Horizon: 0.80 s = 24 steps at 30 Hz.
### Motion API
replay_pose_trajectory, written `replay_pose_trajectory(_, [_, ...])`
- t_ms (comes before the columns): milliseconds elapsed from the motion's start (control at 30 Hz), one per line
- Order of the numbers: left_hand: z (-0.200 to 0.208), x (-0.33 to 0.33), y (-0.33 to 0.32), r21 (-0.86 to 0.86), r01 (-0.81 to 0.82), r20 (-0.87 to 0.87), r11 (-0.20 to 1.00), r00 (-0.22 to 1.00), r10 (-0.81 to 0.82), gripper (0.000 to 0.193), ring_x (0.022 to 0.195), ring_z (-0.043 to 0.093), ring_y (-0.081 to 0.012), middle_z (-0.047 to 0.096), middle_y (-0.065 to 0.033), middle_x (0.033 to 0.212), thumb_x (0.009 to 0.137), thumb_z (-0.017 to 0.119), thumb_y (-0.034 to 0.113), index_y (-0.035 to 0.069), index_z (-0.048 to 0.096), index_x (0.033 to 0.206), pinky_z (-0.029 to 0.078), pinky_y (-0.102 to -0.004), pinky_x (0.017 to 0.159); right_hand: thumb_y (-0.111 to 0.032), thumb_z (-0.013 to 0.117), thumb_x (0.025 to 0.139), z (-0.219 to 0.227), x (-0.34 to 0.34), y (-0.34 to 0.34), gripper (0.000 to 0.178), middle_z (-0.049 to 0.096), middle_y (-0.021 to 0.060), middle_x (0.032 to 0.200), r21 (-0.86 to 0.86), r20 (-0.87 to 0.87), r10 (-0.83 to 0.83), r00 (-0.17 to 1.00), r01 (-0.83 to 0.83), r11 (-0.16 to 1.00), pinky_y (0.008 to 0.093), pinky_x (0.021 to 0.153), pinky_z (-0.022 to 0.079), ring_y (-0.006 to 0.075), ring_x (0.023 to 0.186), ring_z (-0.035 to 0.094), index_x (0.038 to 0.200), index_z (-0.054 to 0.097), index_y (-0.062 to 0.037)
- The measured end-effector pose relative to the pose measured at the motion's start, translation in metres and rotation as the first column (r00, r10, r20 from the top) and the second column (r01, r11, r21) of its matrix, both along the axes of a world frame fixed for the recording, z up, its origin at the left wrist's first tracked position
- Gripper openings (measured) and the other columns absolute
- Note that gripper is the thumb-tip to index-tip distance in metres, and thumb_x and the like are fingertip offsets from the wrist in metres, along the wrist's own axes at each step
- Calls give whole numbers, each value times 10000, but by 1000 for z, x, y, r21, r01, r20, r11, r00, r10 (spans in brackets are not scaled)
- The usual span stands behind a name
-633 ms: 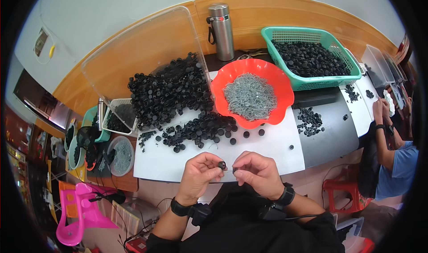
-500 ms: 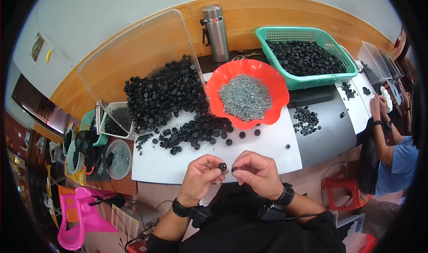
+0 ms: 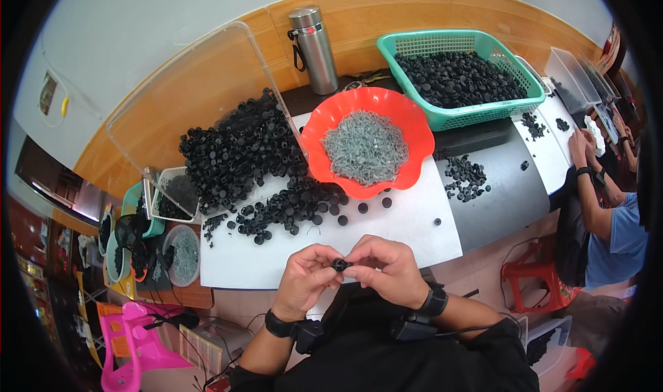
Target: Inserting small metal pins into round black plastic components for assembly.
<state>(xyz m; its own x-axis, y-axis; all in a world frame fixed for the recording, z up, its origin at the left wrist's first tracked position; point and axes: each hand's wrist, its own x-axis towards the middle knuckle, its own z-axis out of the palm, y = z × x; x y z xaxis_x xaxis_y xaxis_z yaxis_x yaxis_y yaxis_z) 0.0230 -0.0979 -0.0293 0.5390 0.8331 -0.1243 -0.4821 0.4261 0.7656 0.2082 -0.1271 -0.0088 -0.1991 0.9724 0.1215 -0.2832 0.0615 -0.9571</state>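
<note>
A small round black plastic cap point(image 3: 339, 264) is pinched between the thumb and fingers of my left hand point(image 3: 302, 283), just beyond the table's front edge. My right hand point(image 3: 391, 275) meets it there, thumb and forefinger closed against the cap's right side. Whatever small part those right fingers grip is hidden behind the fingertips. Past my hands, loose black caps point(image 3: 290, 204) spread over the white table surface point(image 3: 407, 233). They spill from a heap point(image 3: 238, 147) in a clear plastic bin point(image 3: 186, 92) lying on its side.
A red scalloped bowl point(image 3: 420, 133) holds thin silvery screws or pins point(image 3: 366, 147). Behind it stand a steel flask point(image 3: 318, 50) and a green basket point(image 3: 476, 118) of black parts. More small black pieces point(image 3: 465, 178) lie on a dark mat. Another person point(image 3: 611, 237) works at the right.
My hands have come together. The small dark part that showed in my right fingertips is now out of sight at the cap. The whole view has shifted slightly.
</note>
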Motion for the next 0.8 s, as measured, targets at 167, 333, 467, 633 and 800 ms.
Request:
replay_pose_trajectory(167, [-3, 0, -1, 53, -12, -62, 998, 998, 16, 212, 755, 617, -135, 624, -90, 888, 804, 585, -47, -30, 577, 1015, 509, -224, 630, 8, 631, 830, -2, 0, -1, 75, 594, 39, 815, 31, 77, -19, 997, 17, 999, 206, 593, 484, 90, 735, 631, 888, 585, 22])
replay_pose_trajectory(333, [-8, 0, 2, 76, -5, -52, 997, 999, 9, 213, 765, 613, -129, 623, -87, 899, 807, 578, -51, -27, 580, 1019, 513, -225, 645, 12, 624, 834, -10, -2, -1, 70, 606, 46, 800, -39, -23, -30, 999, 29, 999, 198, 537, 483, 76, 649, 598, 898, 610, 36])
replay_pose_trajectory(467, [-10, 1, 2, 12, -31, -67, 999, 997, 32, 199, 682, 616, -136, 619, -96, 892, 787, 619, -2, -27, 586, 981, 506, -216, 582, 39, 605, 838, -13, -2, 2, 89, 607, 80, 840, -89, -75, -14, 997, 7, 996, 210, 542, 511, 97, 644, 589, 927, 613, 41])
replay_pose_trajectory(633, [-13, -3, 2, -14, -10, -9, 1000, 1000, 10, 221, 702, 628, -141, 623, -95, 907, 795, 651, 42, -23, 586, 995, 512, -215, 584, 11, 616, 846, -15, -5, 3, 54, 620, 54, 751, -202, -233, -12, 972, -36, 979, 199, 515, 499, 72, 612, 579, 899, 618, 22])
replay_pose_trajectory(800, [-14, -4, 3, -42, 50, 85, 998, 995, -47, 203, 752, 614, -142, 624, -103, 904, 826, 615, 2, -31, 580, 1023, 521, -227, 654, 22, 607, 845, -17, -4, 2, 61, 612, 76, 794, -202, -243, 0, 970, -50, 978, 211, 518, 507, 92, 636, 580, 905, 598, 31])
